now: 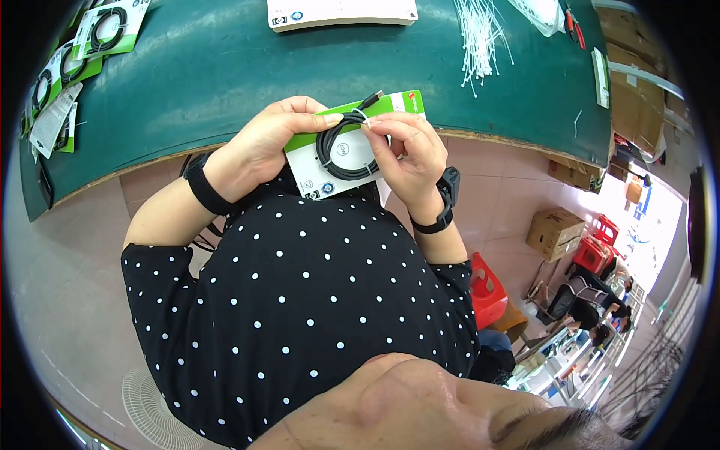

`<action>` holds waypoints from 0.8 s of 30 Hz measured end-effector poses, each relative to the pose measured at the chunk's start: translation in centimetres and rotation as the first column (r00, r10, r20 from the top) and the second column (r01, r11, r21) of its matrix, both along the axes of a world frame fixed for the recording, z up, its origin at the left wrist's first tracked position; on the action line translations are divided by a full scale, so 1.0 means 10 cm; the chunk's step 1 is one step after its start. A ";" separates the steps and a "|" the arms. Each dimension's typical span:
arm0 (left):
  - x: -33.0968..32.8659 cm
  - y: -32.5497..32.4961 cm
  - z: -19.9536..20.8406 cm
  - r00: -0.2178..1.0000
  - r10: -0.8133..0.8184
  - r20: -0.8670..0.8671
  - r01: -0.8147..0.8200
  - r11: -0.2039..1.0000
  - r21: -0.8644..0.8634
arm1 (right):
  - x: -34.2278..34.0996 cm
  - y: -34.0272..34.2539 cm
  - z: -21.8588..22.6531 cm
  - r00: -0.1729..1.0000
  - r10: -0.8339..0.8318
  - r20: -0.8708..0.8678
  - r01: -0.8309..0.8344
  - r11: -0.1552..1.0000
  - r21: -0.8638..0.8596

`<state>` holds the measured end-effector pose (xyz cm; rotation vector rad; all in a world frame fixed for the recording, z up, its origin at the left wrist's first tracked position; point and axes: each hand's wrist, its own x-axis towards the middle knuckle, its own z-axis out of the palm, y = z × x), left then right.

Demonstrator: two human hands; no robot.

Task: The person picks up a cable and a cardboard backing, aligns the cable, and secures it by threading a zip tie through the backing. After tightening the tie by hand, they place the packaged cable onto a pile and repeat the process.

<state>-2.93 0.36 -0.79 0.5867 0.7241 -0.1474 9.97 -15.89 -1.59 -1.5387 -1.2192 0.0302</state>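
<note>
A green and white backing card (304, 161) is held in front of my body, just off the near edge of the green table. Lying on the card is a coiled black cable (323, 154), one plug pointing up at the card's upper edge. My left hand (279, 135) grips the card's left side, its thumb pressed on the cable coil. My right hand (411, 154) pinches a white cable tie (363, 116) that loops around the top of the coil. Fingers partly cover where the tie closes.
Several carded black cables (109, 30) lie at the table's far left. A stack of white cards (341, 11) sits at the back middle. Loose white cable ties (480, 45) are spread to its right, near red-handled pliers (575, 30). A red stool (487, 292) stands at lower right.
</note>
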 end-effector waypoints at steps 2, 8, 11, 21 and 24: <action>0.00 0.00 0.01 1.000 0.000 -0.007 0.000 1.000 0.003 | -0.01 0.00 -0.02 1.000 0.005 -0.010 -0.004 1.000 0.005; 0.00 -0.03 0.00 1.000 0.001 -0.012 0.000 1.000 0.014 | -0.03 -0.01 -0.02 1.000 0.009 0.029 -0.009 1.000 -0.012; -0.01 -0.03 0.00 1.000 0.000 -0.020 0.000 1.000 0.025 | -0.04 -0.01 0.02 1.000 0.011 0.020 -0.010 0.998 -0.069; -0.02 -0.04 0.04 0.998 -0.060 0.014 0.058 0.991 0.118 | -0.01 -0.01 0.28 0.988 0.024 0.150 0.023 0.954 -0.300; -0.02 -0.05 0.08 0.998 -0.059 0.014 0.056 0.989 0.137 | 0.01 -0.01 0.29 0.987 0.048 0.154 0.001 0.953 -0.302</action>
